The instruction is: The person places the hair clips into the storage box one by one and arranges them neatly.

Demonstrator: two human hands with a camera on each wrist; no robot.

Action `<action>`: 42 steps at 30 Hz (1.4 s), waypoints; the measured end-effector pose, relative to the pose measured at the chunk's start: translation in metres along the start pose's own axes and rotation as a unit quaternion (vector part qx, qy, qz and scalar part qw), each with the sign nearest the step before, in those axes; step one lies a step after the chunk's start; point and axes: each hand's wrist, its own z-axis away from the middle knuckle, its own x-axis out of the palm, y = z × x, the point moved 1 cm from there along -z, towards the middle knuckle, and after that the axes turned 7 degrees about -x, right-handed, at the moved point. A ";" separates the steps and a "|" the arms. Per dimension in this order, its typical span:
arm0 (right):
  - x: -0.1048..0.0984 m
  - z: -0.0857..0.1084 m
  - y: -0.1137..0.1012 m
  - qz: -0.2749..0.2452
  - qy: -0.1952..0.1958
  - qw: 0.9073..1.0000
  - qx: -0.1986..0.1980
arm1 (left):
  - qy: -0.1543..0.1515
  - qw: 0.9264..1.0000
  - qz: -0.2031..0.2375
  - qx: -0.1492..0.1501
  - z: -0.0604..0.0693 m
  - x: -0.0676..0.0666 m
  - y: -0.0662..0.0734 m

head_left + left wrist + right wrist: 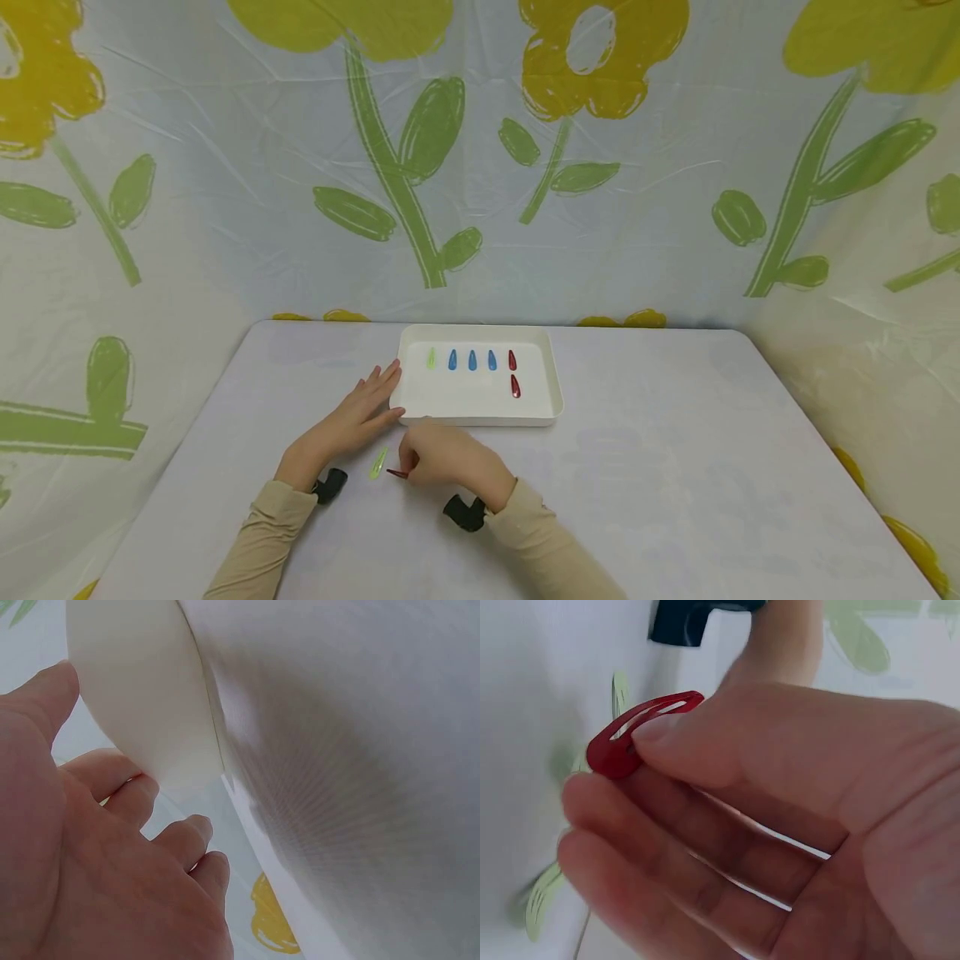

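Note:
A white tray [472,407] lies toward the back of the table. My left hand [347,433] rests against its left side, fingers extended along the wall and thumb at the near-left corner; the left wrist view shows fingertips touching the tray's outer wall [142,682]. In front of the tray, my right hand [450,457] pinches a red snap hair clip [613,759] between thumb and fingers, just above the table. Beside it lies a light green hair clip [378,463]. In the tray, one green clip [431,358], three blue clips [472,360] and a red clip [512,360] form a row, with another red clip [515,386] below.
The pale table [660,467] extends on both sides of the tray. A flower-printed cloth [637,250] hangs behind the table and at its sides. A dark strap mount [465,512] sits on the right wrist, another [330,486] on the left.

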 end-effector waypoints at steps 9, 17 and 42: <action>-0.013 0.002 0.019 -0.086 0.028 0.995 -0.039 | -0.011 1.000 0.008 -0.006 0.001 -0.001 0.002; -0.022 0.005 0.029 -0.151 0.066 0.984 -0.073 | -0.015 1.000 0.013 -0.010 0.001 -0.002 0.002; -0.042 0.019 0.065 -0.314 0.286 0.905 -0.034 | -0.010 1.000 0.017 -0.004 0.000 -0.001 0.001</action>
